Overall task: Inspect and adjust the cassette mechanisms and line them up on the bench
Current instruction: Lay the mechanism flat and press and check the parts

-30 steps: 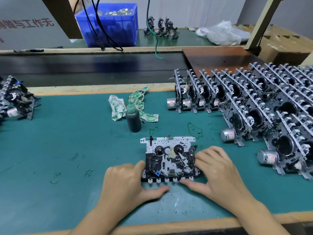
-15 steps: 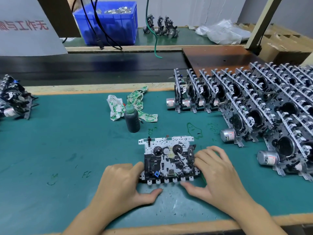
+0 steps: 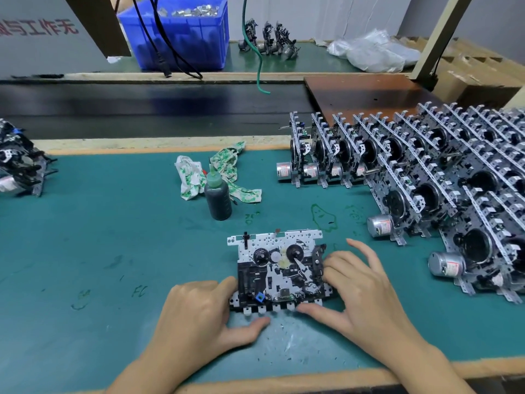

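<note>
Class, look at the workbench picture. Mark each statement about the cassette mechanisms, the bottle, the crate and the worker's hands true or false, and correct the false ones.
1. The cassette mechanism lies flat between the left hand and right hand. True.
2. The dark bottle lies on its side. False: it stands upright beside the crumpled cloth.
3. The rows of mechanisms stand on edge to the right. True.
4. The blue crate sits on the green mat. False: it is on the far bench.
</note>
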The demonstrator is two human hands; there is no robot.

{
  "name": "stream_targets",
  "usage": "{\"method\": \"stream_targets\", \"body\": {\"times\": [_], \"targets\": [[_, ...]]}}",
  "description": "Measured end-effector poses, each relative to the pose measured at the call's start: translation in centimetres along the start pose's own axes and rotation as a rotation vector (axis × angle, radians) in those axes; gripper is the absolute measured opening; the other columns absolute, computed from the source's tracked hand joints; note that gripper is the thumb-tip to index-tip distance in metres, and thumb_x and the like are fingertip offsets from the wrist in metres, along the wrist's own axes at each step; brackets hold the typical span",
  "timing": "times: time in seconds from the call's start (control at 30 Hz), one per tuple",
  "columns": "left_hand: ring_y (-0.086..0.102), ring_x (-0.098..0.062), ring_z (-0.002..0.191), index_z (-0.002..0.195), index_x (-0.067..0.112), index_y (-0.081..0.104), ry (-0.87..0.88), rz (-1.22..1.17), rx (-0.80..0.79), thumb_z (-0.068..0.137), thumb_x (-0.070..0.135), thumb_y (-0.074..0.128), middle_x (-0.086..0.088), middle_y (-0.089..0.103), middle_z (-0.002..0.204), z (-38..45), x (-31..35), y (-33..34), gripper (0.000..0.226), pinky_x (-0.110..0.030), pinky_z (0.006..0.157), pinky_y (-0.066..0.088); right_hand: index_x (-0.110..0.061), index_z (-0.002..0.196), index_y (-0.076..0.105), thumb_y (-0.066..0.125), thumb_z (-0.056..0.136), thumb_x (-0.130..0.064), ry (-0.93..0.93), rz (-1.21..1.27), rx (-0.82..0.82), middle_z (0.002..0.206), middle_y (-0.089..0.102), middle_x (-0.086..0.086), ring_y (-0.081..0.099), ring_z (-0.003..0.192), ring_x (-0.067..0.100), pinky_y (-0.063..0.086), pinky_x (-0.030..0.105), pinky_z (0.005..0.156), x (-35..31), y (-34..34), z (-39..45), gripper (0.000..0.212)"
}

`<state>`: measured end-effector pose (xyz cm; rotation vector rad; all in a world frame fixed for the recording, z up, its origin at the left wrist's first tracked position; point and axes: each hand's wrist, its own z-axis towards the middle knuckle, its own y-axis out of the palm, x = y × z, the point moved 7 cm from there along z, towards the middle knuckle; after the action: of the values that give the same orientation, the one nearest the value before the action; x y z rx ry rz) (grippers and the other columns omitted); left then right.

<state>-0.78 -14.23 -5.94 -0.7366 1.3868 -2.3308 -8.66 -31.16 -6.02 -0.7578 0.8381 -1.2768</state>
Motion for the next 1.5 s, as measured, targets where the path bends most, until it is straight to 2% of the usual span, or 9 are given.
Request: {"method": "stream_targets", "body": {"times": [0.2, 0.3, 0.37, 0.47, 0.63, 0.73, 0.87, 1.17, 1.5], "targets": [[0.036, -0.019, 0.027, 0.046, 0.014, 0.042, -0.021, 0.103, 0.096, 0.076, 0.063, 0.048, 0.001, 0.033, 0.033, 0.1, -0.3, -0.5, 0.058, -0.016, 0.033, 0.023, -0.012, 0.066, 0.057, 0.064, 0.068, -0.066, -0.021, 0.093, -0.047, 0.074, 0.053, -0.006, 0.052, 0.074, 0.013, 0.034, 0.042, 0.103, 0.0, 0.1, 0.0, 0.054], [0.036, -0.018, 0.027, 0.047, 0.014, 0.043, 0.005, 0.089, 0.084, 0.087, 0.068, 0.034, 0.002, 0.034, 0.034, 0.1, -0.4, -0.6, 0.069, -0.017, 0.033, 0.024, -0.013, 0.064, 0.057, 0.064, 0.07, -0.059, -0.023, 0.077, -0.032, 0.073, 0.053, -0.006, 0.051, 0.074, 0.012, 0.035, 0.041, 0.102, -0.2, 0.2, 0.0, 0.048], [0.038, -0.017, 0.028, 0.048, 0.014, 0.046, 0.013, 0.063, 0.047, 0.076, 0.076, 0.042, 0.004, 0.035, 0.034, 0.2, -0.3, -0.3, 0.068, -0.018, 0.033, 0.026, -0.013, 0.062, 0.057, 0.061, 0.074, -0.055, -0.014, 0.053, -0.011, 0.071, 0.054, -0.006, 0.052, 0.073, 0.013, 0.036, 0.041, 0.099, -0.3, 0.3, -0.1, 0.044], [0.039, -0.017, 0.027, 0.045, 0.014, 0.045, -0.099, 0.082, 0.057, 0.059, 0.082, 0.047, 0.003, 0.035, 0.033, 0.3, -0.3, -0.2, 0.069, -0.02, 0.033, 0.026, -0.013, 0.063, 0.058, 0.059, 0.076, -0.055, -0.004, 0.035, -0.008, 0.072, 0.056, -0.006, 0.054, 0.074, 0.014, 0.036, 0.041, 0.099, -0.3, 0.4, -0.1, 0.044], [0.036, -0.018, 0.024, 0.039, 0.013, 0.041, -0.161, 0.101, 0.14, 0.065, 0.079, 0.046, -0.001, 0.031, 0.03, 0.2, -0.4, -0.3, 0.071, -0.02, 0.034, 0.025, -0.012, 0.065, 0.059, 0.064, 0.07, -0.06, -0.008, 0.075, -0.028, 0.073, 0.055, -0.006, 0.056, 0.075, 0.015, 0.036, 0.04, 0.102, -0.3, 0.3, 0.0, 0.048], [0.039, -0.019, 0.026, 0.043, 0.014, 0.046, -0.104, 0.038, 0.07, 0.067, 0.087, 0.038, 0.001, 0.034, 0.031, 0.3, -0.7, -0.1, 0.077, -0.022, 0.033, 0.026, -0.013, 0.063, 0.06, 0.062, 0.073, -0.057, 0.012, 0.043, -0.003, 0.072, 0.057, -0.006, 0.056, 0.073, 0.015, 0.038, 0.04, 0.098, -0.5, 0.2, -0.1, 0.046], [0.041, -0.016, 0.029, 0.047, 0.015, 0.044, -0.063, -0.03, -0.001, 0.055, 0.086, 0.049, 0.002, 0.035, 0.033, 0.1, -0.8, 0.3, 0.072, -0.023, 0.031, 0.033, -0.013, 0.063, 0.06, 0.06, 0.073, -0.057, 0.019, 0.0, 0.005, 0.073, 0.059, -0.007, 0.057, 0.073, 0.014, 0.037, 0.041, 0.098, -0.5, 0.1, -0.1, 0.044], [0.04, -0.012, 0.029, 0.049, 0.019, 0.065, 0.008, -0.027, -0.027, 0.062, 0.083, 0.048, 0.005, 0.035, 0.033, -0.3, 0.2, 0.6, 0.067, -0.018, 0.033, 0.029, -0.011, 0.066, 0.06, 0.055, 0.069, -0.069, 0.075, -0.08, -0.008, 0.075, 0.058, -0.004, 0.059, 0.074, 0.018, 0.035, 0.042, 0.098, -0.4, 0.1, 0.2, 0.059], [0.041, -0.015, 0.03, 0.049, 0.017, 0.057, -0.121, -0.066, -0.018, 0.067, 0.083, 0.042, 0.004, 0.037, 0.033, 0.0, -0.9, -0.4, 0.07, -0.021, 0.031, 0.034, -0.012, 0.066, 0.059, 0.05, 0.082, -0.061, -0.012, -0.022, -0.074, 0.074, 0.057, -0.004, 0.057, 0.071, 0.016, 0.037, 0.039, 0.097, -0.7, 0.0, 0.5, 0.053]]}}
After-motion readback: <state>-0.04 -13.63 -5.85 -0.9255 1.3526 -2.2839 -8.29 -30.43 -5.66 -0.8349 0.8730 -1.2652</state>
